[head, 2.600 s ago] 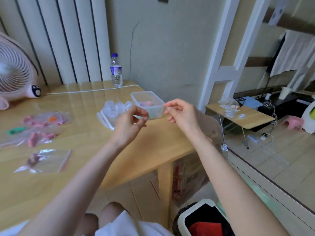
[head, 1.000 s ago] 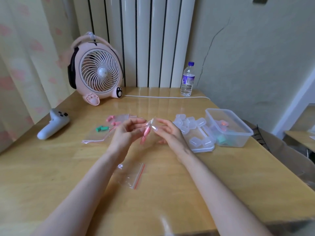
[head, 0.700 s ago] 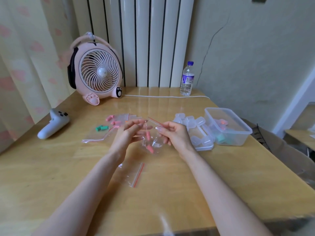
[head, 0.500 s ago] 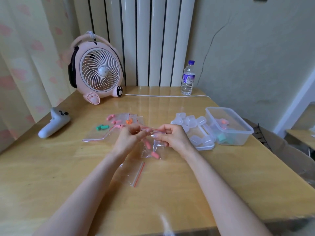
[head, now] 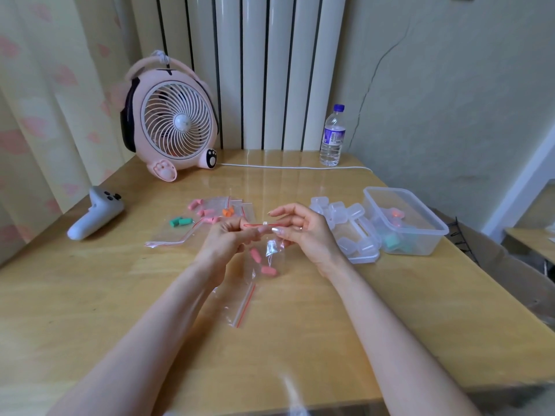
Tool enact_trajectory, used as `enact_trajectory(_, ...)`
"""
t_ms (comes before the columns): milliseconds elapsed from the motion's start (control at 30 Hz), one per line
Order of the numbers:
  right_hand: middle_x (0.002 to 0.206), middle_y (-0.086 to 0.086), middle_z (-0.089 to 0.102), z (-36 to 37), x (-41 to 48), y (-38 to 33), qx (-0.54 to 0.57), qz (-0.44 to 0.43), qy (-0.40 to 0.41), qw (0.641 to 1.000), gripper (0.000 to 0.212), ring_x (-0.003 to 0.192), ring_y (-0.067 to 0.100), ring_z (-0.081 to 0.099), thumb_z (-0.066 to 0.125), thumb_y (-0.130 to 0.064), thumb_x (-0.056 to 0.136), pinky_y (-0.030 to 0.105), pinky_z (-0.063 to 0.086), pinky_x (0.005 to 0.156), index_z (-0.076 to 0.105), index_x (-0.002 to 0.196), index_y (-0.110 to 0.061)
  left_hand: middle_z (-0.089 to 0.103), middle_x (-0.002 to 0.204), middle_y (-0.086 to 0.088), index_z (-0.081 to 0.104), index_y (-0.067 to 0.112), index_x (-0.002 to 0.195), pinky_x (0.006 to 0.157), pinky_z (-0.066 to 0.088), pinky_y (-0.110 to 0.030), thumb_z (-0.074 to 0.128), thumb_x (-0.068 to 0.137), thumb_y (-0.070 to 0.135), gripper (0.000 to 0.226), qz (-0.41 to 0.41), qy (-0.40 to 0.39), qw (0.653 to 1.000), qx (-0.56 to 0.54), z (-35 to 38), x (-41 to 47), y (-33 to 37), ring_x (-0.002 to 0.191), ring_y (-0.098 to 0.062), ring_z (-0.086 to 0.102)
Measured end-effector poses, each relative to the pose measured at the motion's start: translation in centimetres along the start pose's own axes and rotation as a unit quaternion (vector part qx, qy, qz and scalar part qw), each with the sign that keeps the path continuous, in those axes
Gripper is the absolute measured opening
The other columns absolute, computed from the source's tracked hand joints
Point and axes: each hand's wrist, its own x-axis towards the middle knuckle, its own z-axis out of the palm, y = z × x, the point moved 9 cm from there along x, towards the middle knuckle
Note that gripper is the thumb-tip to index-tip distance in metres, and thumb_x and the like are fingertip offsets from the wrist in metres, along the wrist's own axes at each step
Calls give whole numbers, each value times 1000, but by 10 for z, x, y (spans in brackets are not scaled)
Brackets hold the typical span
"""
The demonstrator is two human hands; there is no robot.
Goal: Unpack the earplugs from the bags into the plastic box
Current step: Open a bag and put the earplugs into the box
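— Grip first: what does each hand hold?
— The left hand (head: 223, 238) and the right hand (head: 303, 232) both pinch the red seal strip (head: 255, 225) of one small clear bag (head: 274, 250), fingertips clamped at either end of it. The bag hangs below the grip, just above the tabletop (head: 90, 295), with two pink earplugs (head: 256, 255) inside.
— And the plastic box (head: 390, 190)?
— It sits to the right of the grip, well apart from it and open on top, with loose earplugs (head: 392, 240) at its bottom. A cluster of little clear cases (head: 345, 217) lies between the right hand and the box, on the straight way across.
— What else is about?
— Beyond the left hand lie more bags (head: 216, 205) with pink, orange and green earplugs. Beneath the wrists lies a flat clear bag (head: 240, 301). Farther off stand a pink fan (head: 172, 127) and a water bottle (head: 332, 136), with a white cable (head: 294, 167) between them. A grey controller (head: 96, 213) lies far left.
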Motion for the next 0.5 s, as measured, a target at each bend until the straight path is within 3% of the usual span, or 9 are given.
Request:
enact_trajectory(133, 79, 6, 65, 6, -2, -3, -11, -18, -26, 999, 29, 73, 15, 58, 59, 13, 81, 20, 50, 62, 64, 85, -14, 64, 74, -14, 42, 13, 55, 56, 39, -24, 74, 66, 9, 34, 8, -10, 999, -33, 3, -1, 2, 41, -11, 55)
enact_trajectory(300, 74, 1, 61, 9, -1, -1, -38, -22, -34, 998, 32, 74, 18, 55, 63, 14, 78, 27, 51, 67, 62, 77, -17, 55, 42, -4, 44, 13, 53, 55, 46, -12, 75, 68, 1, 37, 16, -4, 1000, -12, 2, -1, 1, 35, -16, 54)
enact_trajectory(400, 73, 2, 60, 9, -1, -2, -31, -28, -31, 999, 33, 72, 18, 55, 63, 17, 77, 21, 52, 64, 59, 76, -16, 57, 41, 0, 44, 11, 55, 47, 43, -12, 75, 69, 1, 36, 15, 2, 1000, -15, 2, -1, 1, 33, -13, 53)
enact_trajectory(500, 75, 7, 60, 10, 0, -1, -40, -31, -38, 998, 33, 72, 17, 55, 63, 18, 77, 18, 51, 63, 62, 77, -16, 56, 44, -4, 46, 10, 60, 49, 43, -14, 75, 63, 15, 29, 28, -9, 999, -18, 5, -1, 5, 34, -13, 54)
